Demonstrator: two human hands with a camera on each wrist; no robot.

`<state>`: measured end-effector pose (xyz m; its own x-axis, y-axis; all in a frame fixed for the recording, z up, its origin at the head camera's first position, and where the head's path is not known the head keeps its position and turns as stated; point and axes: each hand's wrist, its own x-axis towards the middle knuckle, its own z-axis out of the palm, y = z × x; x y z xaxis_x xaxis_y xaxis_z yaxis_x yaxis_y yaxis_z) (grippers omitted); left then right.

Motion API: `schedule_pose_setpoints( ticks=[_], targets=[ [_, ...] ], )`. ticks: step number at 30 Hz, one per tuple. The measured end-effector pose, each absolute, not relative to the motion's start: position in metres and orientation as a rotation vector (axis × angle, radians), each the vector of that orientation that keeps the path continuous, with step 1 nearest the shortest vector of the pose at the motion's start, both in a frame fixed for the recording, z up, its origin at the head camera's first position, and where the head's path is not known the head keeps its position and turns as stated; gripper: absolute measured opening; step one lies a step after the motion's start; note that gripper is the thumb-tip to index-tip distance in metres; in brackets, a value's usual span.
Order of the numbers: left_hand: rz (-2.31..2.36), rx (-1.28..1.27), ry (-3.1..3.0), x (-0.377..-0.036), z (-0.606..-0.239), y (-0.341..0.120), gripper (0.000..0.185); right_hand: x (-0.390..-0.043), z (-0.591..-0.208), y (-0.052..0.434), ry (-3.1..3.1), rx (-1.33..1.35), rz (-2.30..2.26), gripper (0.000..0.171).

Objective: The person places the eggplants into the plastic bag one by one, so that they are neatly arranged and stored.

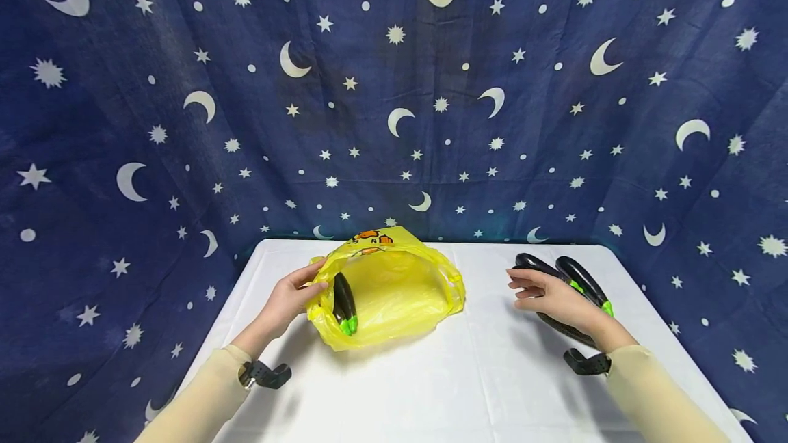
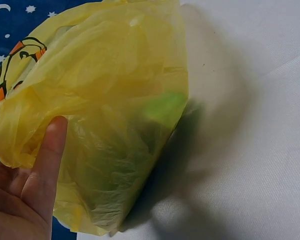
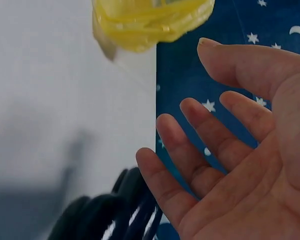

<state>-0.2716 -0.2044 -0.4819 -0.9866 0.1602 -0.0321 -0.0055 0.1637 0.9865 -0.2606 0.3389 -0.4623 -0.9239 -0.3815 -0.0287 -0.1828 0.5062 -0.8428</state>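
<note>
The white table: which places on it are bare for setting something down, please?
The widest bare patch lies in front of the yellow bag, between the sleeves. A narrower strip lies between the bag and the right hand. The right side is crowded: eggplants lie by that hand. So is the bag's left side, held by the left hand.

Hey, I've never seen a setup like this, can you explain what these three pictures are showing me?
Sure. There's no machine here, just a person using bare hands. The wide picture is seen from the head, looking forward and down; the two close-ups are seen from the left and right wrists. On the white table are a yellow bag and some eggplants. The left hand holds the bag's edge, and at least one eggplant shows inside. The right hand is near the others, holding nothing.
</note>
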Motion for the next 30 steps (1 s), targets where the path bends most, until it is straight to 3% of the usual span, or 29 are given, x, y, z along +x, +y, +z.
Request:
schedule_pose_setpoints(
  ticks=[30],
  targets=[
    [1.929, 0.109, 2.244, -0.271, -0.478, -0.208, 0.056, -0.244, -0.472, 0.419, 2.742, -0.380, -1.057, 0.068]
  ],
)
